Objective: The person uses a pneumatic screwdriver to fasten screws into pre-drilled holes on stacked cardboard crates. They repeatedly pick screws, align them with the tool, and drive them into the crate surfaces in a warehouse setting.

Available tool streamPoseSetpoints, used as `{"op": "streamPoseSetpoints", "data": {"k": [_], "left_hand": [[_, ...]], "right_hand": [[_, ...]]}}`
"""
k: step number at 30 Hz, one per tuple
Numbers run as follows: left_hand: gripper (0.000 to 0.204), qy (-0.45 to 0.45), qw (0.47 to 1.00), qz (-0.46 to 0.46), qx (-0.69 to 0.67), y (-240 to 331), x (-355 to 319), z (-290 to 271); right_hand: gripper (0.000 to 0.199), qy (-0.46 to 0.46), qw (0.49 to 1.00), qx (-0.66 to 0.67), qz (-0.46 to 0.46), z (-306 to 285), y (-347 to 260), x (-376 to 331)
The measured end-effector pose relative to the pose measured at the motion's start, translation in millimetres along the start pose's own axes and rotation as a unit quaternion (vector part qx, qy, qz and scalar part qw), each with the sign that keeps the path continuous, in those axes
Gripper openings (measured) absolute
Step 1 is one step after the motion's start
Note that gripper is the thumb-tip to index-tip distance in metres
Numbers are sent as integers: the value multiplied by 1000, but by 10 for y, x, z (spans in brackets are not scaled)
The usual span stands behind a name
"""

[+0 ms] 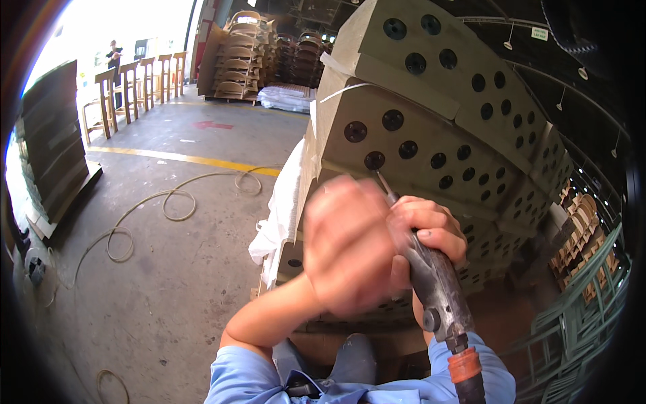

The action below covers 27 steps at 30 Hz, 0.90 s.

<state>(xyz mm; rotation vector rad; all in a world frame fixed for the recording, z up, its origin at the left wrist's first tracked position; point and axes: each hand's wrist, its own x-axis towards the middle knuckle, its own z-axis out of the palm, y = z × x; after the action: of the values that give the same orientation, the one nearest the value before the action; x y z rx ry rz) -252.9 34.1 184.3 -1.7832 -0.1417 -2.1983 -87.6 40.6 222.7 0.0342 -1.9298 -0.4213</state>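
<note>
My right hand is wrapped around the dark body of a worn air screwdriver. Its thin bit points up and left, close to a black round disc on a greyish-green covered panel. An orange-red hose coupling sits at the tool's lower end. Close beside the tool, in front of the panel, my left hand is smeared by motion; its fingers and anything in them cannot be made out. Several more black discs with centre holes dot the stacked panels.
A thin air hose loops over the concrete floor on the left. White plastic wrap hangs along the stack's left side. Wooden chairs and a person stand far left. Green metal frames lean at the right.
</note>
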Motion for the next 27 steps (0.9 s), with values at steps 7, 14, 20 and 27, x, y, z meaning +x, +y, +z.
{"op": "streamPoseSetpoints", "data": {"k": [7,14,20,27], "left_hand": [[76,-99,957,-177,208,-725,76,420],[94,-137,930,-217,265,-841,22,543],[94,-131,927,-228,268,-903,-55,621],[89,-107,936,-230,242,-874,-71,695]], "right_hand": [[46,2,1000,-1,-16,-1,134,-13],[45,1,1000,4,-16,7,162,-24],[45,-13,1000,5,-18,17,184,-3],[53,23,999,-14,31,-177,-81,-95]]}}
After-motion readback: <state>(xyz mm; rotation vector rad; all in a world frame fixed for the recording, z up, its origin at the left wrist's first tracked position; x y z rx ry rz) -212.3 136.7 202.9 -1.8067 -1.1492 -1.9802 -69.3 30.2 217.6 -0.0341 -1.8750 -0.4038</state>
